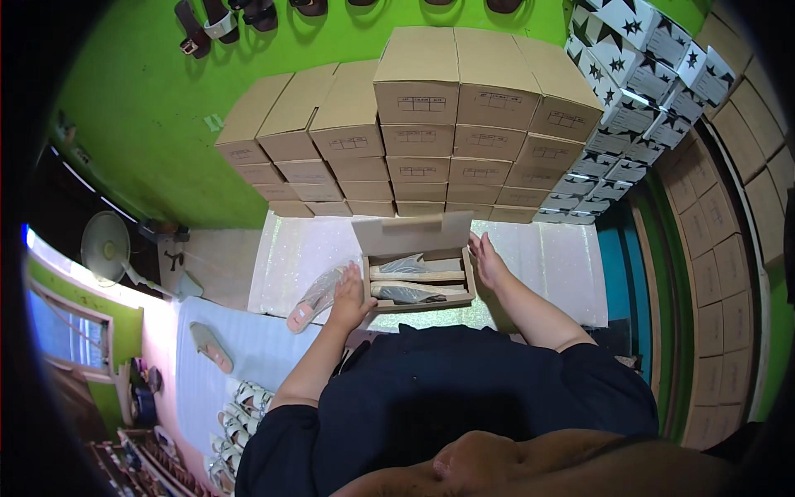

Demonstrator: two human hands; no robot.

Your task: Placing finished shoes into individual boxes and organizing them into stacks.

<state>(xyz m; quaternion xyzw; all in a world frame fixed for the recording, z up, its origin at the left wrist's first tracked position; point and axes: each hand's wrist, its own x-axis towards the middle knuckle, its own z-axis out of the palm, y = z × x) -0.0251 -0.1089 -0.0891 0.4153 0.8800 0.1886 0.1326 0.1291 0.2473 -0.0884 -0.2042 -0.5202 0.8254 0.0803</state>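
An open cardboard shoebox (422, 305) sits on the table in front of me, its lid flap (414, 234) raised at the far side. Inside lie two pale-soled shoes, one far shoe (418, 272) and one near shoe (414, 293), each with clear plastic or thin wrapping over it. My left hand (352, 296) rests at the box's left side with fingers stretched out. Left of it, and partly behind its fingers, lies a sandal in clear plastic (313, 303). My right hand (489, 261) is at the box's right edge, its fingers extended; whether it touches the cardboard I cannot tell.
Stacked brown boxes (418, 99) line the table's (542, 282) far side, with white star-patterned boxes (629, 108) at right. A single sandal (211, 348) and several white sandals (240, 422) lie on a blue-white surface at left. A fan (106, 248) stands beyond. Shoes hang on the green wall.
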